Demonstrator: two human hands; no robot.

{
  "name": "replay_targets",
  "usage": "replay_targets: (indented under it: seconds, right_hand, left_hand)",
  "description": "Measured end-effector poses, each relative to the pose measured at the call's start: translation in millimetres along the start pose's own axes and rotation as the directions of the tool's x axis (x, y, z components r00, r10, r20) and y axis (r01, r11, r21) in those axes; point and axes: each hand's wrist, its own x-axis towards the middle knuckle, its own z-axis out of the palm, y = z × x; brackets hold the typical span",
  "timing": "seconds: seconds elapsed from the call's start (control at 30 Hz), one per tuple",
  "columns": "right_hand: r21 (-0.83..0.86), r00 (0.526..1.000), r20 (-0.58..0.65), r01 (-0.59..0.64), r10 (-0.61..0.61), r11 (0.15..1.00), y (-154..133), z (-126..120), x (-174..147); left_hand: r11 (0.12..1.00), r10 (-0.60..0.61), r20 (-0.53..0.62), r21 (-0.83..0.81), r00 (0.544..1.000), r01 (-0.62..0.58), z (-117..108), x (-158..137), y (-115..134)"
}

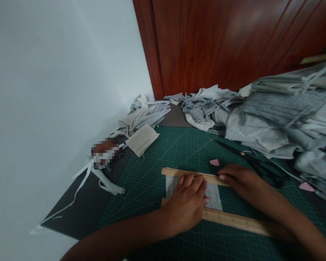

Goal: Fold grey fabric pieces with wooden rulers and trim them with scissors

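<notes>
A small piece of light grey cloth [214, 197] lies on the green cutting mat [143, 181]. A wooden ruler [170, 172] rests along its far edge, and a second, longer wooden ruler [233, 220] runs along its near edge. My left hand [188, 199] lies flat over the cloth, fingers stretched out onto the far ruler, its heel over the near one. At the far ruler's right part, my right hand [241, 181] has thumb and forefinger closed on it. Beyond that hand is a piece of pink tailor's chalk [214, 162].
Black scissors [243, 153] lie on the mat's right, with another pink chalk piece [306, 186] beyond the right forearm. Grey fabric [282, 112] is heaped at the right. Cloth scraps [141, 117] and a beige folded cloth [142, 139] lie at the left, by the white wall [57, 90].
</notes>
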Motion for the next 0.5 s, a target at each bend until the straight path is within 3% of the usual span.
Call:
replay_targets:
  seconds: [0.17,0.33,0.5]
  right_hand:
    - [0.134,0.988,-0.123,-0.078,0.095,0.988,13,-8,17]
    - [0.296,0.961,-0.047,-0.247,0.273,0.923,30,-22,36]
    - [0.270,0.941,0.004,-0.328,0.340,0.905,36,-24,55]
  left_hand:
    - [0.999,-0.004,-0.027,-0.039,1.000,0.003,5,2,-3]
    - [0.998,0.014,-0.029,-0.062,0.999,-0.015,6,4,-5]
    - [0.998,0.008,-0.030,-0.064,1.000,-0.009,4,5,-5]
